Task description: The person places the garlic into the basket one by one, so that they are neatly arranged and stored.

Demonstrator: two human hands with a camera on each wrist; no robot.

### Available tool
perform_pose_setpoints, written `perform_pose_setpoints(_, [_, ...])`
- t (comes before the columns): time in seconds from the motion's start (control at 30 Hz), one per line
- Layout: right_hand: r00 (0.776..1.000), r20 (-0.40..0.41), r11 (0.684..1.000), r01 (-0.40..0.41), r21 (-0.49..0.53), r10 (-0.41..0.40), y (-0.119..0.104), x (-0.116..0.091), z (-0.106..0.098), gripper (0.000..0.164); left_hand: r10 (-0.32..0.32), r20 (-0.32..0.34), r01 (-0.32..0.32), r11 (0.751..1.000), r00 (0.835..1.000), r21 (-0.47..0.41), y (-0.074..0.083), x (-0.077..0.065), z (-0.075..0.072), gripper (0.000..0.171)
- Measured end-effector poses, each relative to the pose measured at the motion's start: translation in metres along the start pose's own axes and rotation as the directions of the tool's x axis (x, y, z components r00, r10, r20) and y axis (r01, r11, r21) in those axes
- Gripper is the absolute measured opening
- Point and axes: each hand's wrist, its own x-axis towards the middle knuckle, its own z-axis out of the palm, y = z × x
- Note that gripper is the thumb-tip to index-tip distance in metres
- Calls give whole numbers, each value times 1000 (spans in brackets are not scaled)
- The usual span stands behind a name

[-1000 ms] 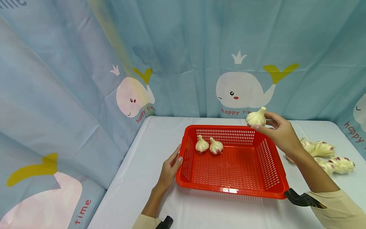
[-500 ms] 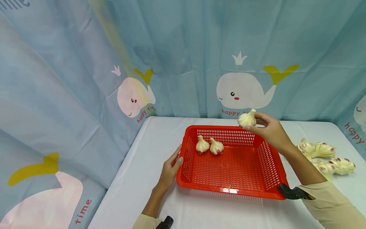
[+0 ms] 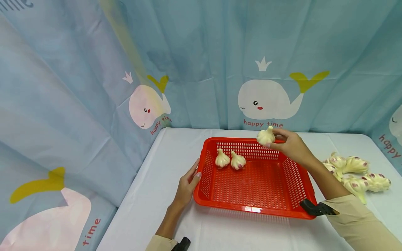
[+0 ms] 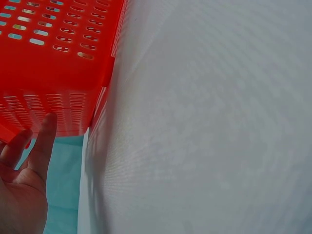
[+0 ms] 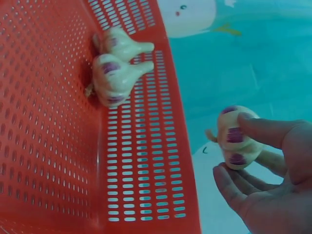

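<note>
A red plastic basket (image 3: pixel 248 208) with slotted walls stands on the white-covered table. My left hand (image 3: pixel 184 188) rests at its left side, thumb by the rim; in the left wrist view, the straight fingers (image 4: pixel 45 141) touch the outer wall. Thumb and fingers of my right hand (image 3: pixel 293 147) pinch a garlic bulb (image 3: pixel 265 137), stem up, over the basket's back rim. The right wrist view shows this garlic bulb (image 5: pixel 237 139) with purple patches, beside the rim. Inside the basket, a garlic bulb (image 3: pixel 222 159) and another garlic bulb (image 3: pixel 237 161) sit side by side at the back left.
Several more garlic bulbs (image 3: pixel 355 164) lie in a loose group on the table (image 3: pixel 150 209), right of the basket and beyond the right forearm. A blue curtain (image 3: pixel 201 62) printed with whales hangs along the table's back and left sides.
My right hand has carried the garlic bulb leftward and slightly down, toward the basket's back rim. The left hand, the basket and the two bulbs inside hold their places.
</note>
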Motion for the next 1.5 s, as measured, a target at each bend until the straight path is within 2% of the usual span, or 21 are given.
perform_pose_setpoints(0.5, [995, 92, 998, 39, -43, -35, 11, 15, 13, 68, 13, -1, -13, 1000, 1000, -14, 0, 1, 0, 55])
perform_pose_setpoints(0.8, [992, 121, 995, 41, -94, -29, 13, 20, 21, 61, 26, -11, -26, 1000, 1000, 17, -1, 1, 0, 54])
perform_pose_setpoints(0.97, [990, 144, 993, 21, -120, -4, 16, 21, 25, 62, 12, -10, -12, 1000, 1000, 7, -1, 1, 0, 54])
perform_pose_setpoints(1.3, [975, 219, 996, -28, -80, 45, 17, 22, 32, 67, 1, -13, -1, 1000, 1000, 7, 0, 0, -1, 54])
perform_pose_setpoints(1.5, [969, 234, 991, -50, -121, 77, 23, 24, 36, 70, 6, -3, -6, 1000, 1000, -2, 0, 1, -1, 55])
